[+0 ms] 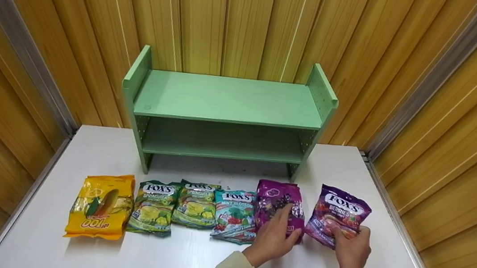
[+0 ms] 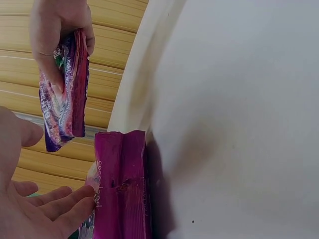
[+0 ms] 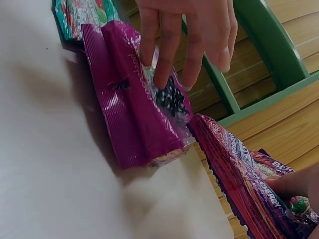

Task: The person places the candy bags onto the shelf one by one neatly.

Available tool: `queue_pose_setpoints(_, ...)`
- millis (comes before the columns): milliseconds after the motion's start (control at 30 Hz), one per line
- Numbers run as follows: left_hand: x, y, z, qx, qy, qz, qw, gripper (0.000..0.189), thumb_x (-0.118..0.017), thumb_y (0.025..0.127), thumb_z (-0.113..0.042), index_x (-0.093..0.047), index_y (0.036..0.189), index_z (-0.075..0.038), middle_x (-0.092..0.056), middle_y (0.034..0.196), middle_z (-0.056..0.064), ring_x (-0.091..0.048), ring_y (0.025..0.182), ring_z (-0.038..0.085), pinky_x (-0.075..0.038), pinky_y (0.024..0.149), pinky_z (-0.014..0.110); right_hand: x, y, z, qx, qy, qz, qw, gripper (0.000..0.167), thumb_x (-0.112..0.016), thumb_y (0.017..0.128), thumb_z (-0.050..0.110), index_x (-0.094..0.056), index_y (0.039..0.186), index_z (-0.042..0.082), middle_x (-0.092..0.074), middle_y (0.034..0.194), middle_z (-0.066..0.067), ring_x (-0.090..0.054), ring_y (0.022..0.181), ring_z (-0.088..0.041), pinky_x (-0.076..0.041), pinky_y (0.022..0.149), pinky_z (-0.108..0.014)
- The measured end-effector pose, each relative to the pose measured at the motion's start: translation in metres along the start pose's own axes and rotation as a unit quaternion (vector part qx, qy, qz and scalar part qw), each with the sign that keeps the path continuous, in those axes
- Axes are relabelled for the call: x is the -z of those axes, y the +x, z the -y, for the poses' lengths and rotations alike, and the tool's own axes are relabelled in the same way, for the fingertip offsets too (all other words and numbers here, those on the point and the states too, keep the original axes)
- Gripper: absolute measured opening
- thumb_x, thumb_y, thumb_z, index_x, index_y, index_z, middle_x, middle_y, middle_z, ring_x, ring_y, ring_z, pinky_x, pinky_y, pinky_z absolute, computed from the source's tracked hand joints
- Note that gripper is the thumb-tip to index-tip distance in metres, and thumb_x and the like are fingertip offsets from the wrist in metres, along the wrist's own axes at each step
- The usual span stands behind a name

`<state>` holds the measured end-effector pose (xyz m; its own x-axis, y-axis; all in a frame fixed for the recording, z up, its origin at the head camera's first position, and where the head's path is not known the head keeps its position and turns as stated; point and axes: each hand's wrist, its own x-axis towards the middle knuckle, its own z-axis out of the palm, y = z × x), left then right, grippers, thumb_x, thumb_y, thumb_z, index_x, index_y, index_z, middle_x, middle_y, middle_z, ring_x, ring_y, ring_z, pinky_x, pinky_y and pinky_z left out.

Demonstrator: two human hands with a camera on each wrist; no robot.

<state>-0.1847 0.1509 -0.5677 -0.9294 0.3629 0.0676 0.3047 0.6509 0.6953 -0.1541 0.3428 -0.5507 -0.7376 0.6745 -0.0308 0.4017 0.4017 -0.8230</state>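
A magenta candy bag lies on the white table in the head view. My left hand touches its front with straight, spread fingers, also seen as fingertips at the bag in the left wrist view. To its right, my right hand grips the lower right corner of a purple Fox's Berries candy bag, thumb on the front. This purple bag is held up off the table in the left wrist view. The fingers behind it are partly hidden.
Left of the magenta bag lie a teal mint candy bag, a green candy bag, another green candy bag and a yellow candy bag. Behind them stands a green shelf. Wood-patterned walls surround the white table.
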Motion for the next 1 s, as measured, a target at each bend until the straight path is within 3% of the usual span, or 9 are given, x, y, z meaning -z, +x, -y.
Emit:
queue_pose_setpoints(333,0.002,0.0,-0.001,0.025,-0.029,0.014,0.9992,0.07,-0.051,0.096,-0.052,-0.024,0.152,-0.021,-0.041,0.152,0.003,-0.045,0.136,0.023,-0.043,0.109,0.043,-0.001,-0.011,0.013,0.009,0.018,0.027,0.9994,0.056,-0.07,0.089,0.031,-0.037,0.121,-0.001,-0.054,0.114,-0.023,-0.051,0.097,-0.031,-0.044,0.065,-0.025)
queue_pose_setpoints(700,0.007,0.002,-0.003,0.051,-0.082,0.03,0.9948,0.074,-0.047,0.095,-0.059,-0.021,0.154,-0.024,-0.035,0.157,0.001,-0.038,0.142,0.024,-0.038,0.113,0.045,-0.006,-0.018,0.022,0.022,0.05,0.042,0.9976,0.055,-0.07,0.088,0.029,-0.038,0.121,-0.002,-0.053,0.114,-0.022,-0.053,0.097,-0.029,-0.045,0.06,-0.019)
queue_pose_setpoints(1000,0.011,0.003,-0.005,0.044,-0.129,0.024,0.9904,0.074,-0.049,0.094,-0.058,-0.017,0.155,-0.029,-0.035,0.156,0.002,-0.038,0.142,0.026,-0.037,0.113,0.049,-0.011,-0.024,0.023,0.031,0.064,0.048,0.9963,0.051,-0.069,0.089,0.022,-0.04,0.122,-0.003,-0.054,0.114,-0.023,-0.054,0.096,-0.027,-0.046,0.062,-0.014)
